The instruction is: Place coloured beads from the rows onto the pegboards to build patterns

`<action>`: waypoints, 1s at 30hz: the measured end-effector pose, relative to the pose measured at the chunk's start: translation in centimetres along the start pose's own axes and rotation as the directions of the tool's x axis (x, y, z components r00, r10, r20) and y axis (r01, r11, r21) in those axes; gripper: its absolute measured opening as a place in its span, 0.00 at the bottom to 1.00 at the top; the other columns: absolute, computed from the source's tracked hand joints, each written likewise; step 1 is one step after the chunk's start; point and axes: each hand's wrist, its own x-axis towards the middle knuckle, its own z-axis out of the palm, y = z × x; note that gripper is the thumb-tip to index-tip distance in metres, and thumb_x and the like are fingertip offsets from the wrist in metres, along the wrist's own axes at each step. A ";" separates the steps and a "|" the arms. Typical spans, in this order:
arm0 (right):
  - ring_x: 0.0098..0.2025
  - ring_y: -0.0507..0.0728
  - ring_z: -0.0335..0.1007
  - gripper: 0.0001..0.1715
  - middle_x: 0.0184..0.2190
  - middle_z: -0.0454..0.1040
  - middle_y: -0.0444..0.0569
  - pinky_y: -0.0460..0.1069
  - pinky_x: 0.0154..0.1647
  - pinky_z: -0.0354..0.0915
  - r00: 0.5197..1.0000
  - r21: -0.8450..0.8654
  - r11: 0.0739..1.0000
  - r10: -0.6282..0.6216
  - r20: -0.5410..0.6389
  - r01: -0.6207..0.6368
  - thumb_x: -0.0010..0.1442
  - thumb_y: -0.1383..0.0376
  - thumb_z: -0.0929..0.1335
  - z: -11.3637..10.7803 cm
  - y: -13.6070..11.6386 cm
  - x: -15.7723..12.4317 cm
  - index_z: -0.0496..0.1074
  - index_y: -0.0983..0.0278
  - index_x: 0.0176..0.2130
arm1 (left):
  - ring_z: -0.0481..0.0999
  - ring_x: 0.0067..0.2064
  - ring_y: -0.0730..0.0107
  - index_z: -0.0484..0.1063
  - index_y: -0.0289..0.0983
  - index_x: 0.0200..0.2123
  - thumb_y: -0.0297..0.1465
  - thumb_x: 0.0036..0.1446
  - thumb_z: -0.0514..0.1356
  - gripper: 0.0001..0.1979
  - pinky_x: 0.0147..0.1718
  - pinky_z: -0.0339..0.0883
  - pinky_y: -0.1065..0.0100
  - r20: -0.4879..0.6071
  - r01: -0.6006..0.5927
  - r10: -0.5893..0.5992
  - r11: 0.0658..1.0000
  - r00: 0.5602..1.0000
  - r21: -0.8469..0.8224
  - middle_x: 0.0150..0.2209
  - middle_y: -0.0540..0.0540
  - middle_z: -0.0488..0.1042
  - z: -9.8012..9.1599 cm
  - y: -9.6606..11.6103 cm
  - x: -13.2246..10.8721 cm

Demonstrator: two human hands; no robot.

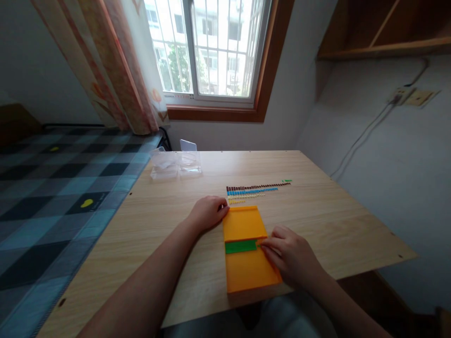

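Note:
An orange tray [246, 272] lies on the wooden table [317, 220] near its front edge, with a green strip [241, 246] of small pieces across its middle. My left hand [207, 212] rests curled against the tray's far left corner. My right hand [289, 256] lies on the tray's right side, fingertips pinched at the right end of the green strip. Just beyond the tray run short rows of tiny pieces [253, 190]: dark brown, blue, pale and yellow, with a few green ones [287, 180] at the far right end.
Two clear plastic boxes [176, 164] stand at the table's far left corner. A bed with a blue checked cover [59, 188] borders the table on the left. A window, curtain and walls close in behind and to the right.

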 end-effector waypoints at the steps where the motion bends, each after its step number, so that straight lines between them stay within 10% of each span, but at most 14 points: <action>1: 0.39 0.57 0.71 0.11 0.34 0.74 0.48 0.50 0.40 0.64 1.000 -0.002 1.000 -0.007 0.001 0.007 0.67 0.66 0.68 0.1 0.0 -0.1 0.82 0.57 0.40 | 0.78 0.38 0.62 0.79 0.40 0.34 0.36 0.64 0.58 0.11 0.34 0.63 0.66 0.001 0.003 -0.003 1.000 1.000 0.001 0.36 0.45 0.82 0.0 0.1 0.0; 30: 0.38 0.56 0.74 0.13 0.35 0.76 0.48 0.49 0.38 0.65 0.999 0.021 1.000 0.018 0.034 -0.019 0.68 0.66 0.66 0.5 -0.2 0.2 0.81 0.59 0.38 | 0.78 0.39 0.61 0.79 0.40 0.34 0.36 0.64 0.57 0.11 0.35 0.63 0.65 -0.002 -0.021 0.021 1.000 1.000 0.016 0.37 0.44 0.82 0.0 0.1 -0.1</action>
